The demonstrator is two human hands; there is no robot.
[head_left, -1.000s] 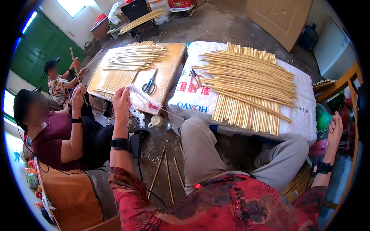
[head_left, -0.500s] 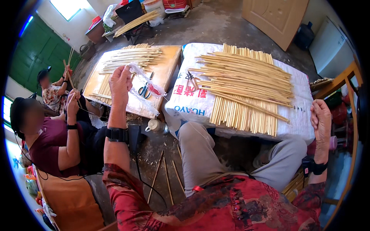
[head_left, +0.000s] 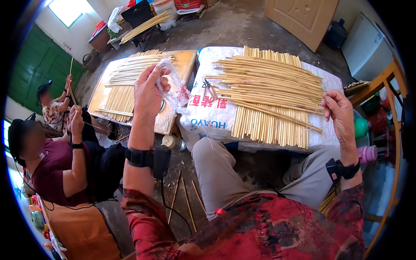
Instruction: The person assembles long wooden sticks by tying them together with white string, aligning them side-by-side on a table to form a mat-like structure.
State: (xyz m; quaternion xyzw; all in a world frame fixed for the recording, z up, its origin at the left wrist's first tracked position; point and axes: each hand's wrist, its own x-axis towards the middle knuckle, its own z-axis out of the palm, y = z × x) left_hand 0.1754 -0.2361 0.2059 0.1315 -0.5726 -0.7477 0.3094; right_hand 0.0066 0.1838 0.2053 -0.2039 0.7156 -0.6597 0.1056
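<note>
My left hand (head_left: 149,89) is raised over the gap between the two work surfaces, its fingers closed on a loose white tangle of thread (head_left: 174,89) with a bit of red in it. A fine loose strand hangs over my left knee. At the right, my right hand (head_left: 340,108) pinches a thin, dark, needle-like thing (head_left: 325,89) near the right ends of the sticks. Peeled, pale sticks (head_left: 268,80) lie across a second layer of sticks (head_left: 273,128) on a white woven sack (head_left: 197,112). Pliers-like cutters (head_left: 211,90) rest by their left ends.
On the left, a wooden table (head_left: 186,65) bears more sticks (head_left: 123,97). A glass jar (head_left: 173,142) stands below it, near several sticks (head_left: 186,201) on the floor. Two people sit at the left, one in a maroon shirt (head_left: 60,167). A wooden chair frame (head_left: 385,82) borders my right.
My left hand has moved right and a little nearer with the white tangle. My right hand has shifted left and up, to the stick ends. The whole view has turned slightly.
</note>
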